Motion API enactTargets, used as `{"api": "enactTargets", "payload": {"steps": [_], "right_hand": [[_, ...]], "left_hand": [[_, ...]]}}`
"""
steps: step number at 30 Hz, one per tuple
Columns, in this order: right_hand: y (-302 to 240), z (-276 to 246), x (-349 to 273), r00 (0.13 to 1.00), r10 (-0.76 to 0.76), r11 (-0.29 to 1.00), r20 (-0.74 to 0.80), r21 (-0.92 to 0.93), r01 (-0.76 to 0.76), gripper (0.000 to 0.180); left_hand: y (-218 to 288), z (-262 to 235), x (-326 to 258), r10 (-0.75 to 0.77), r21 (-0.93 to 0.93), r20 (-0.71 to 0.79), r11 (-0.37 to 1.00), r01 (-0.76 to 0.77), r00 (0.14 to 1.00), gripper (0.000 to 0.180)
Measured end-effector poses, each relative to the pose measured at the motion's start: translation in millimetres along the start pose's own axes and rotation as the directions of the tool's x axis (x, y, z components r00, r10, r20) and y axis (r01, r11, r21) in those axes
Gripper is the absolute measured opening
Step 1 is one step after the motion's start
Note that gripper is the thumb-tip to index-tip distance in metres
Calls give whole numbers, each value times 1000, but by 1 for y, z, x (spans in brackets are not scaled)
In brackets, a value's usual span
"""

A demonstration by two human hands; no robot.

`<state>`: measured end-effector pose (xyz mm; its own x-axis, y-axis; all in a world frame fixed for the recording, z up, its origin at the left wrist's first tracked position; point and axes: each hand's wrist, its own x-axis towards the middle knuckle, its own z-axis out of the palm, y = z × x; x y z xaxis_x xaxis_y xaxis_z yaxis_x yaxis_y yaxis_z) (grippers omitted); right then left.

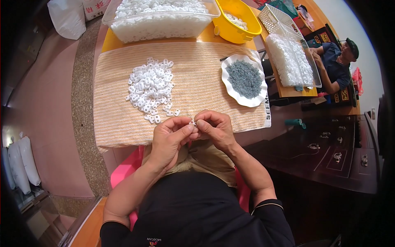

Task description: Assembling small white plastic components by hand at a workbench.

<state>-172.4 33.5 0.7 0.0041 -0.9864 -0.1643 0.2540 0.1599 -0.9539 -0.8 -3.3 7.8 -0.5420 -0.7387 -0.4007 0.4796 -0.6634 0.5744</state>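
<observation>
My left hand [169,133] pinches a small white plastic piece with round holes [192,123] between thumb and fingertips, just off the near edge of the towel. My right hand [217,126] meets it there, its thumb and forefinger closed at the same piece; any smaller part between those fingertips is hidden. Beyond my left hand a loose heap of similar white two-holed pieces [151,86] lies on the striped towel [197,82]. Farther right, a white scalloped plate [227,85] holds a mound of small grey translucent parts [244,79].
A clear bin [160,31] full of white pieces stands at the back, beside a yellow basin [255,31]. At the right, a co-worker [333,61] sits by another table with a filled clear bin [306,68]. White sacks [68,18] stand on the floor, far left.
</observation>
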Motion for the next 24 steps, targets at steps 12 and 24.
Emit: {"api": "enactTargets", "payload": {"steps": [12, 24], "right_hand": [[-3, 3, 0, 999, 33, 999, 2, -15, -33, 13], [-10, 4, -2, 1000, 24, 993, 3, -117, -23, 14]], "left_hand": [[-1, 0, 0, 9, 43, -23, 999, -8, 1000, 16], [-5, 1, -2, 37, 71, -44, 997, -34, 998, 18]]}}
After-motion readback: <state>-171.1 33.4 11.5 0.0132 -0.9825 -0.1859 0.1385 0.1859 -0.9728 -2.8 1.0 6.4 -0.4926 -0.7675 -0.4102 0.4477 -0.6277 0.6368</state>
